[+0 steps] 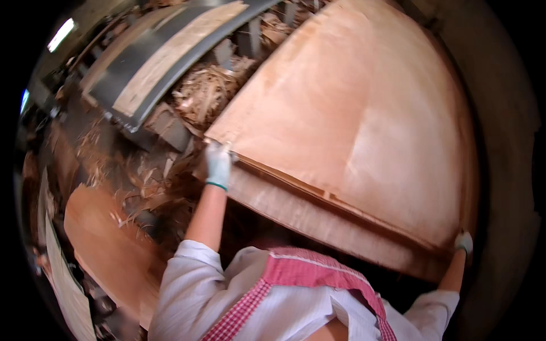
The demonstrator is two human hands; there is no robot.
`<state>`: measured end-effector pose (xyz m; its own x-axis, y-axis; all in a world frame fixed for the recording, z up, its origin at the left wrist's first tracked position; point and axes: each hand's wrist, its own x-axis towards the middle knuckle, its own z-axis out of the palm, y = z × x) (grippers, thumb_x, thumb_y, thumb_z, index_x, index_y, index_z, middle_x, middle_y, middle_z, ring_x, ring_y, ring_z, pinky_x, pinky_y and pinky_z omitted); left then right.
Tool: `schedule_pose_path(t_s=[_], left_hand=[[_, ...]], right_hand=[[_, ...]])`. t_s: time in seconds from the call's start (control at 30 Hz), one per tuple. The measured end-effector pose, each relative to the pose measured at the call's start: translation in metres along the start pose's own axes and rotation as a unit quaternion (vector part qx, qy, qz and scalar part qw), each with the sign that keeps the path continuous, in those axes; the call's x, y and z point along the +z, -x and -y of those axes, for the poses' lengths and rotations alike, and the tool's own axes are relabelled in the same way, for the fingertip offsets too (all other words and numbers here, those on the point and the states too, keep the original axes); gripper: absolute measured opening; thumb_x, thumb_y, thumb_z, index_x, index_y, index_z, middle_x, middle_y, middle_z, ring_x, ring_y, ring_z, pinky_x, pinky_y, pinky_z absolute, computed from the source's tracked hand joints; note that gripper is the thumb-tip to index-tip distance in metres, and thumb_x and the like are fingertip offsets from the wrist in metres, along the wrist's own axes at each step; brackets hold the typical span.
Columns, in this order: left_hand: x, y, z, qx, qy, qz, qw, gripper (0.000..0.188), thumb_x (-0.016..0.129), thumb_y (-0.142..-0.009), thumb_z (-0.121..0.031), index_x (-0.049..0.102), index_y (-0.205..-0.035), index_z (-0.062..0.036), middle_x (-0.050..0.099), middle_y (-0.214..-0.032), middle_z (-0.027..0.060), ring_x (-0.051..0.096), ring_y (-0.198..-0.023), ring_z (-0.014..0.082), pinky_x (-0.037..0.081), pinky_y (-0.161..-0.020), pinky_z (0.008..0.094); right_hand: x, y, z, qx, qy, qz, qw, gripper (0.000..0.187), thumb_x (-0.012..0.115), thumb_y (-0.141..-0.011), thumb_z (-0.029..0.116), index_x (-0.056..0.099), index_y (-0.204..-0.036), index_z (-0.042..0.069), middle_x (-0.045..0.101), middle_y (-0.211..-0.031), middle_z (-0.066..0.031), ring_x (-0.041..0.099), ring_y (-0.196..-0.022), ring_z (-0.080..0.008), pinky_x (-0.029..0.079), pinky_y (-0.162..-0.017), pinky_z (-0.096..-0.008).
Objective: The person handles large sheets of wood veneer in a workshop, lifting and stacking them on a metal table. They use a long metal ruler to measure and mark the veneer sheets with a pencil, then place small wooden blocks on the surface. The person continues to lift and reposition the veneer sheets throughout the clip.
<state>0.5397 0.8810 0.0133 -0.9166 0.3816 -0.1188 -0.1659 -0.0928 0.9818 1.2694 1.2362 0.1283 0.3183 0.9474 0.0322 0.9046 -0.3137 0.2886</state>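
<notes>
A large stack of reddish-tan wood veneer sheets (318,108) stretches away in front of me. Its near edge shows separate layers, the lower ones forming a paler band (301,204). My left hand (218,165), in a white glove with a green cuff, is closed around the near left corner of the top veneer sheet. At the near right corner, my right hand (464,243), also gloved, is closed on the sheet's edge. Part of its fingers is hidden by the corner, and the left fingertips are slightly blurred.
Left of the stack, a dark panel with pale wood strips (170,57) rests on blocks (169,126). Shredded veneer scraps (207,94) fill the gap between. A loose reddish veneer piece (111,244) lies at lower left. A wall (503,142) runs close along the right.
</notes>
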Motion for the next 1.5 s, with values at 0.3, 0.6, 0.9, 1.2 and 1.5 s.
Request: schedule_pose_path(t_s=[0.3, 0.6, 0.9, 1.2, 1.5], left_hand=[[-0.005, -0.005, 0.01, 0.029, -0.102, 0.016, 0.994, 0.029, 0.062, -0.088, -0.011, 0.053, -0.115, -0.0058, 0.06, -0.092, 0.0024, 0.055, -0.064, 0.008, 0.046, -0.05, 0.0202], [0.0, -0.005, 0.025, 0.075, -0.121, -0.012, 0.99, 0.028, 0.059, -0.088, -0.007, 0.05, -0.114, -0.0015, 0.061, -0.104, 0.0084, 0.06, -0.079, 0.0156, 0.049, -0.059, 0.0254], [-0.001, 0.003, 0.007, 0.102, -0.173, -0.09, 0.975, 0.033, 0.065, -0.087, -0.014, 0.049, -0.112, 0.0019, 0.059, -0.104, 0.0117, 0.059, -0.086, 0.0195, 0.051, -0.063, 0.0292], [0.258, 0.243, 0.0, 0.578, -0.402, 0.371, 0.605, 0.051, 0.054, -0.086, -0.017, 0.045, -0.132, 0.0015, 0.047, -0.133, 0.0209, 0.04, -0.128, 0.0336, 0.027, -0.11, 0.0417], [0.315, 0.343, 0.079, 0.523, -0.513, 0.49, 0.473, 0.066, 0.054, -0.087, -0.045, 0.038, -0.14, -0.0106, 0.039, -0.145, 0.0114, 0.032, -0.137, 0.0256, 0.013, -0.11, 0.0596]], right_hand=[[-0.005, 0.016, 0.02, 0.025, -0.022, 0.039, 0.999, 0.036, 0.048, -0.094, 0.032, 0.059, -0.121, 0.011, 0.06, -0.122, -0.0167, 0.058, -0.111, -0.0349, 0.047, -0.092, -0.046], [-0.005, 0.001, 0.008, 0.058, -0.018, 0.123, 0.991, 0.033, 0.053, -0.09, 0.025, 0.065, -0.112, 0.003, 0.064, -0.113, -0.0186, 0.062, -0.104, -0.0327, 0.049, -0.087, -0.0438], [0.016, -0.018, -0.013, 0.037, -0.087, 0.176, 0.98, 0.05, 0.063, -0.083, 0.036, 0.06, -0.121, 0.004, 0.058, -0.126, -0.0166, 0.057, -0.114, -0.0309, 0.046, -0.093, -0.0412], [0.02, -0.005, -0.03, 0.001, -0.159, 0.171, 0.972, 0.062, 0.062, -0.083, 0.042, 0.05, -0.133, 0.007, 0.053, -0.132, -0.0157, 0.053, -0.118, -0.0303, 0.043, -0.098, -0.0399], [0.044, 0.04, -0.064, -0.045, -0.228, 0.058, 0.971, 0.048, 0.06, -0.086, 0.042, 0.057, -0.118, 0.007, 0.06, -0.12, -0.0152, 0.056, -0.11, -0.0324, 0.046, -0.091, -0.0411]])
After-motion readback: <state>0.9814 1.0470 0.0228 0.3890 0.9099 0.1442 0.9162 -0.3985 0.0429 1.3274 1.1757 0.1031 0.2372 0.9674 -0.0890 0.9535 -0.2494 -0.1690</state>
